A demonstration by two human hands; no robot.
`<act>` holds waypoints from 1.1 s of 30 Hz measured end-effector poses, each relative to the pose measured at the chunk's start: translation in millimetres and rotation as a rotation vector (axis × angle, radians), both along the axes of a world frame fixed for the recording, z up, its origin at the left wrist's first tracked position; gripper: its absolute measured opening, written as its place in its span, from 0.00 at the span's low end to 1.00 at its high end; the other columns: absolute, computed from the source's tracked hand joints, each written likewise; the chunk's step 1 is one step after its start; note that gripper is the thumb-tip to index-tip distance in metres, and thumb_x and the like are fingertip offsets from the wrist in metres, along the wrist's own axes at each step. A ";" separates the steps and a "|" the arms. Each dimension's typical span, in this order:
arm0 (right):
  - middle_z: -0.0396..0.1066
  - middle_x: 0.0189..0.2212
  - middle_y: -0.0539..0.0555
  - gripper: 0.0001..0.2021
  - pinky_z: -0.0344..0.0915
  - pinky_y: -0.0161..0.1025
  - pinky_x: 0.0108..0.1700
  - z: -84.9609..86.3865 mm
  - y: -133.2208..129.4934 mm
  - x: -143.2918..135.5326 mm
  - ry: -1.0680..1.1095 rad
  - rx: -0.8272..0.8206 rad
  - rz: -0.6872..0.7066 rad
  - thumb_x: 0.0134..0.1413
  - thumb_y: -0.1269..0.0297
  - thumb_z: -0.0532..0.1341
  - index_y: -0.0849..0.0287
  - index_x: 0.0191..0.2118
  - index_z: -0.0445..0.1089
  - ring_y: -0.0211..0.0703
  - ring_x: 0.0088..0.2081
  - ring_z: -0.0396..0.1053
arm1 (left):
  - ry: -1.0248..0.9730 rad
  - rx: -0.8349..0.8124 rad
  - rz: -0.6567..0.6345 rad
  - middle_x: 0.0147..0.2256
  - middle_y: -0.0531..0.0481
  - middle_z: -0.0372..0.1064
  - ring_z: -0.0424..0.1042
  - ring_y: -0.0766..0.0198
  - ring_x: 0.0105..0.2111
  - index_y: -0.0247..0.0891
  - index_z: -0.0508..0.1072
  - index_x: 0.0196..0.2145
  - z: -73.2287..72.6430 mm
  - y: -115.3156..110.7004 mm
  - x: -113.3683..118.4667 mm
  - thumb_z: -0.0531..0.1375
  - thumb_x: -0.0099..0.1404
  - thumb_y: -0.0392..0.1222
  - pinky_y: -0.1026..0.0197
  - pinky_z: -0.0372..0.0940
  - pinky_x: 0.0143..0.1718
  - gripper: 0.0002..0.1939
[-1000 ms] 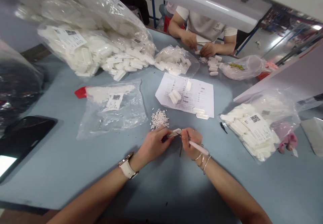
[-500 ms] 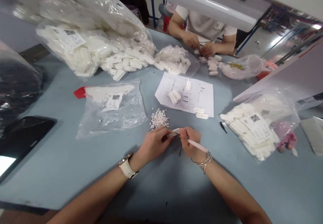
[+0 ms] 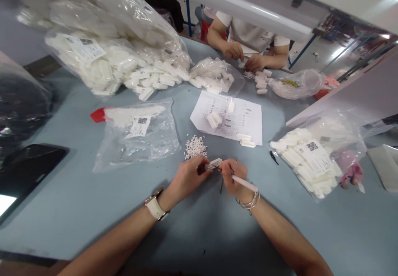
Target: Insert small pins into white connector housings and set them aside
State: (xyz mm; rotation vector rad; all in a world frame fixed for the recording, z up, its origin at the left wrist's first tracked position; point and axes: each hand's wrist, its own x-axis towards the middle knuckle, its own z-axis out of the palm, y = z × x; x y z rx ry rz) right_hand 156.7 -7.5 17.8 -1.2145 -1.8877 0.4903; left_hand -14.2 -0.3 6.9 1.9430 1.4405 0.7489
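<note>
My left hand pinches the left end of a small white plastic housing with a row of small slots along its face. My right hand is closed round a thin tool with a pale pink handle, its dark tip by the right end of the housing. A thin brown strip shows below, just left of the right hand. Just beyond my left hand lies a pile of tiny white pegs. More white housings rest on a printed sheet.
Clear bags of white parts are heaped at the back left. A flat labelled bag lies left, another filled bag right. A dark phone or tablet is at far left. Opposite, a co-worker's hands handle similar parts.
The right hand and tool tip have drawn slightly away from the housing, so more of its slotted face shows. The left hand has kept its hold. The view has shifted slightly.
</note>
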 end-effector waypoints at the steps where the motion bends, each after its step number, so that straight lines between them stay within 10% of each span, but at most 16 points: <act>1: 0.65 0.18 0.49 0.17 0.60 0.33 0.26 -0.4 0.5 -0.4 -0.009 -0.002 0.006 0.62 0.62 0.47 0.57 0.24 0.63 0.35 0.21 0.64 | -0.001 -0.020 0.009 0.22 0.56 0.66 0.65 0.68 0.22 0.38 0.68 0.28 0.2 0.3 -0.2 0.58 0.58 0.40 0.66 0.59 0.24 0.04; 33: 0.59 0.16 0.47 0.20 0.55 0.34 0.25 12.6 26.6 -12.1 -0.128 -0.112 0.003 0.63 0.58 0.47 0.56 0.20 0.55 0.35 0.20 0.58 | -0.013 -0.020 0.000 0.21 0.57 0.65 0.62 0.71 0.20 0.38 0.65 0.25 -1.4 4.4 -0.6 0.59 0.56 0.40 0.67 0.56 0.23 0.06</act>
